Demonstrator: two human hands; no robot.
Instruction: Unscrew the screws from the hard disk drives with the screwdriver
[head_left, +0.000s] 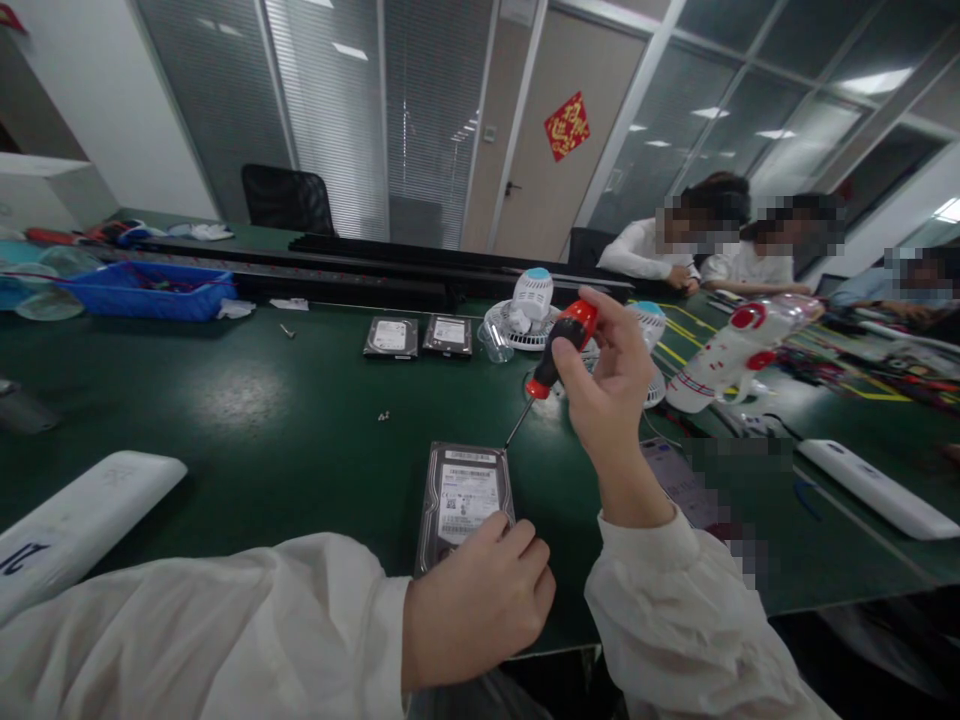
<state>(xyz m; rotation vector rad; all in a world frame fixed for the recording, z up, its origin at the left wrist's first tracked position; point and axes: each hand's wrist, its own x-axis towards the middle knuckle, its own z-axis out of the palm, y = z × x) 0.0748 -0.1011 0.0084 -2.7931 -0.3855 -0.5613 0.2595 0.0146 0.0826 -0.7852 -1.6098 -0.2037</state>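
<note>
A hard drive (pixel 466 495) lies label up on the green table, straight in front of me. My left hand (pixel 486 600) lies over its near end with the fingers curled, holding it at the near right side and hiding that part. In my right hand (pixel 611 395) is a red and black screwdriver (pixel 566 342), gripped by the handle and slanting down. Its tip meets the far right corner of the drive, near a screw position. Several small screws (pixel 383 416) lie loose on the table beyond the drive.
Two more hard drives (pixel 391 337) sit further back, beside white fans (pixel 531 300). A blue tray (pixel 146 290) stands back left. White power-bank-like objects (pixel 877 488) lie at both sides. A white and red toy gun (pixel 724 355) stands right. Other people sit at the far right.
</note>
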